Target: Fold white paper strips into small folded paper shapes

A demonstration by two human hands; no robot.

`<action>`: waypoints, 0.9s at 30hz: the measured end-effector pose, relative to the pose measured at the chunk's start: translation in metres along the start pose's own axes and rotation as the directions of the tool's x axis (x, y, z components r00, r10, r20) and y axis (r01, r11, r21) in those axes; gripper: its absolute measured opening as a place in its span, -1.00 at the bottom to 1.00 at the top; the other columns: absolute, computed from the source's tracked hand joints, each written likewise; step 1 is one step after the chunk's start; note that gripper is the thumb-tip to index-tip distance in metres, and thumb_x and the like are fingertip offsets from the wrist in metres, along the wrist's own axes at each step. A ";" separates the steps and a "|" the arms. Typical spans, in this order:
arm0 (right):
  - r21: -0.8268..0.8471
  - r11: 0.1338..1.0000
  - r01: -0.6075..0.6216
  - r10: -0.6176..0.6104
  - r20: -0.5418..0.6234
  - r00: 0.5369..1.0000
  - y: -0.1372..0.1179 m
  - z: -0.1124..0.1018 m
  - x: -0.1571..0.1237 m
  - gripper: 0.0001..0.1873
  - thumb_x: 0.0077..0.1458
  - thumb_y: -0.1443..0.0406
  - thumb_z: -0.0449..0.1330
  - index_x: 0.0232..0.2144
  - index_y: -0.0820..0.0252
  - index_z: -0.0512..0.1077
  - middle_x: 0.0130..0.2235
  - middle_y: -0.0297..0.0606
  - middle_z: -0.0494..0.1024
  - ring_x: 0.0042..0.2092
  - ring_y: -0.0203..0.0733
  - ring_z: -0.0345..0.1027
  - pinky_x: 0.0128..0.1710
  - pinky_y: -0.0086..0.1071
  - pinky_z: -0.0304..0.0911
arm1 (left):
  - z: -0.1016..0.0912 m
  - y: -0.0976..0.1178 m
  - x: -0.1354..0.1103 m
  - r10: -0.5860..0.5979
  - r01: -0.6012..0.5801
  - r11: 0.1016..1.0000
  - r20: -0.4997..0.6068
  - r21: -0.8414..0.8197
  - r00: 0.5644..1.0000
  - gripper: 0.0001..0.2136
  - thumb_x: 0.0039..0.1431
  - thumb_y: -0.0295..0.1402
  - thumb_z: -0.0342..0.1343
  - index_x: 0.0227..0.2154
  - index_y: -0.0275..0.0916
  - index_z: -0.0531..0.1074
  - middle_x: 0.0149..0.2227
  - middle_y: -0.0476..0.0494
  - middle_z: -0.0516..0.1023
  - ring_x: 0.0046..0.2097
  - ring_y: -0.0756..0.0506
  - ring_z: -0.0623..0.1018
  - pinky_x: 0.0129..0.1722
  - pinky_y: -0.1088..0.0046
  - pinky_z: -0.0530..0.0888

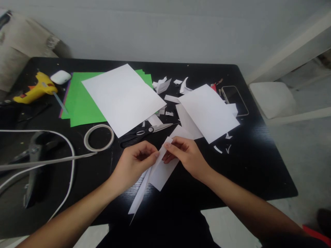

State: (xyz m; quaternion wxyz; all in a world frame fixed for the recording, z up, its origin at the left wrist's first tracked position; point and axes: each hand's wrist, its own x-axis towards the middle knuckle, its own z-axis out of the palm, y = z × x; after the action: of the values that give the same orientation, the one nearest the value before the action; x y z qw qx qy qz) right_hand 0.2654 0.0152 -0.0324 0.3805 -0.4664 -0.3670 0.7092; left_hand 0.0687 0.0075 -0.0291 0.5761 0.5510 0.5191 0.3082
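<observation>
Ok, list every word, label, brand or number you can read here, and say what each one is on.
No text is legible anywhere in this view.
White sheets and the folded paper held by the left hand and right hand: blank.
Yellow glue gun: any marking is too blurred to read.
Phone: screen dark, no text.

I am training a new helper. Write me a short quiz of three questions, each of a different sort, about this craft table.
1. True or false: both hands hold the folded white paper.
2. Which tool lies just beyond the left hand? A) scissors B) hammer C) stapler
3. Fill in: the glue gun is coloured ____.

Key
1. True; the right hand pinches it too.
2. A, the scissors.
3. Yellow.
</observation>
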 end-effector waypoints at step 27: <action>-0.001 0.999 0.034 -0.034 0.019 0.999 -0.001 -0.002 0.001 -0.80 -0.09 0.25 0.54 -0.38 0.15 0.65 -0.39 -0.35 0.64 -0.43 -0.31 0.49 -0.37 -0.43 0.45 | 0.002 -0.001 -0.002 -0.007 0.007 1.000 0.026 -0.017 1.000 -0.84 0.22 -0.30 0.25 -0.41 -0.28 0.55 -0.46 -0.02 0.57 -0.43 0.04 0.48 -0.43 0.59 0.38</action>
State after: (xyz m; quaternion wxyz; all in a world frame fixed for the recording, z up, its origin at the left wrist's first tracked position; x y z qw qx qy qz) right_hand 0.2675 0.0164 -0.0327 0.3888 -0.4538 -0.3786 0.7068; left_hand 0.0700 0.0050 -0.0300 0.5883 0.5484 0.5110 0.3035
